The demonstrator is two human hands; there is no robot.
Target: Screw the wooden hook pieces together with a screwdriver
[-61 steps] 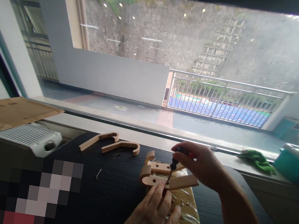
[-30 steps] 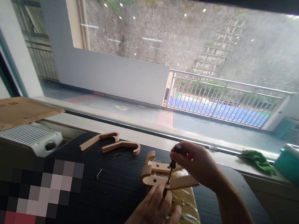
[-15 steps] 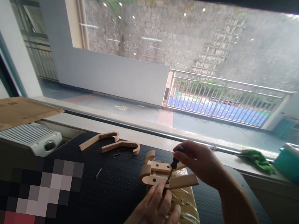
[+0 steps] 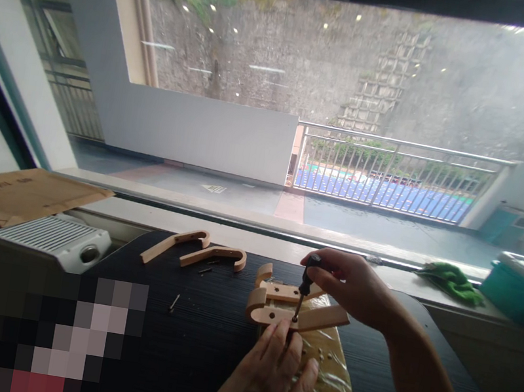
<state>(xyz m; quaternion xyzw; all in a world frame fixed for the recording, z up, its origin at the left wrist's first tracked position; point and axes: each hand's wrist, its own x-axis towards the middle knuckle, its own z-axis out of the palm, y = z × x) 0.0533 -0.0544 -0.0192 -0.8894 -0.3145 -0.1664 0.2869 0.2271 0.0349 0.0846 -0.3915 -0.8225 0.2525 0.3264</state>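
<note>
My right hand (image 4: 350, 284) is closed around the dark handle of a screwdriver (image 4: 306, 282), held upright. The screwdriver's tip meets a hole in the nearer curved wooden hook (image 4: 319, 319). On that hook's near edge rest the fingertips of my left hand (image 4: 267, 369), spread apart; its thumb is out of sight. Just behind lies a second wooden hook (image 4: 284, 291), partly covered by the screwdriver and my right hand. Both hooks are on a tape-wrapped board or package (image 4: 329, 382). Several small bits are scattered on its tape.
Two more wooden hooks (image 4: 174, 245) lie at the back left of the black table (image 4: 197, 351). A loose screw (image 4: 174, 303) is nearer me. On the sill are a green cloth (image 4: 450, 281) and a teal bin (image 4: 509, 281). A brown envelope (image 4: 24, 193) lies on a white device (image 4: 55, 244).
The screwdriver's handle has shifted slightly in my right hand's fingers. My left hand stays on the nearer hook, and the view has moved only a little.
</note>
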